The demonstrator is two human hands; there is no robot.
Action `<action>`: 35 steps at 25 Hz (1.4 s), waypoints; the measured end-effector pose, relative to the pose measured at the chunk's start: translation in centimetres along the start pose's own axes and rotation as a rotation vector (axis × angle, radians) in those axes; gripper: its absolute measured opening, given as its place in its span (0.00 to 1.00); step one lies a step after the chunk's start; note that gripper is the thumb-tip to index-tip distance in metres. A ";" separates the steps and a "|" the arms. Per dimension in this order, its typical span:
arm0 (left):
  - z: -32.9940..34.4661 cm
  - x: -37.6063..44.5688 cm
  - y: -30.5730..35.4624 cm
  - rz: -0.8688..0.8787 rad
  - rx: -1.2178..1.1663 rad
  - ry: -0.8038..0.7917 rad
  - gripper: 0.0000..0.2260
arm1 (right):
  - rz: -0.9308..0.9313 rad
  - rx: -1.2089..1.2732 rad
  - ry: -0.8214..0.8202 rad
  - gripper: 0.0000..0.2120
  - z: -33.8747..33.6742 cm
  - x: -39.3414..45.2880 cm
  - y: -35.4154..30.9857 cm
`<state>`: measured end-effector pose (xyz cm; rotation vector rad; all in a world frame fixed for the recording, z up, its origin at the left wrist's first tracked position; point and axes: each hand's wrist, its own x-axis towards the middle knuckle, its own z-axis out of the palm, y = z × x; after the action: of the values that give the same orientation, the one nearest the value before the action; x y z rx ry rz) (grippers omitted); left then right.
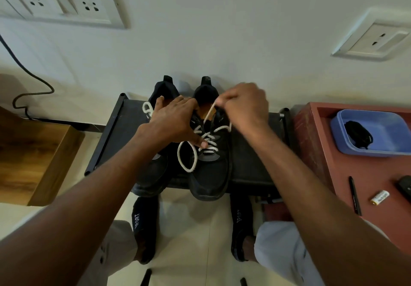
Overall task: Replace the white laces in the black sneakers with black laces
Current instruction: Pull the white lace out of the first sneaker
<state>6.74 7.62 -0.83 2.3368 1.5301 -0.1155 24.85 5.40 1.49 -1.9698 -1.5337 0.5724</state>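
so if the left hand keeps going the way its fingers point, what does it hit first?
Likely the heel collar of the right-hand sneaker, then the wall. The left hand points up-right over the shoe openings; depth unclear.

Soft, even, rather dim indoor light. Faint shadows fall on the wall (222,41) behind the shoes. The right hand (244,105) is slightly motion-blurred. Wide-angle distortion bends the sockets (60,1) at the edges.

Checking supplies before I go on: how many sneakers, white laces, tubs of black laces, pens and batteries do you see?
Black sneakers: 2
White laces: 2
Blue tub with black laces: 1
Pens: 1
Batteries: 1
Total: 7
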 end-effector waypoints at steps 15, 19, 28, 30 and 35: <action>-0.5 -0.7 2.9 0.026 0.102 0.090 0.20 | -0.168 -0.286 -0.740 0.37 -1.0 -0.3 1.7; 0.8 0.0 3.7 -0.068 -0.076 0.098 0.12 | -0.167 -0.373 -0.733 0.41 -0.3 -0.3 1.6; -0.4 -0.7 2.5 -0.289 -0.887 -0.031 0.05 | -0.151 -0.394 -0.669 0.37 -0.4 -0.2 2.2; -1.6 -0.8 1.6 -0.371 -1.097 -0.052 0.07 | -0.157 -0.420 -0.674 0.36 -0.7 0.1 2.5; -2.0 -0.6 1.4 -0.058 -0.535 0.219 0.07 | -0.177 -0.421 -0.673 0.35 -0.2 0.2 2.2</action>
<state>7.51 7.25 1.58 1.9228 1.4950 0.4907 26.58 5.13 0.14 -2.0098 -2.3744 0.9646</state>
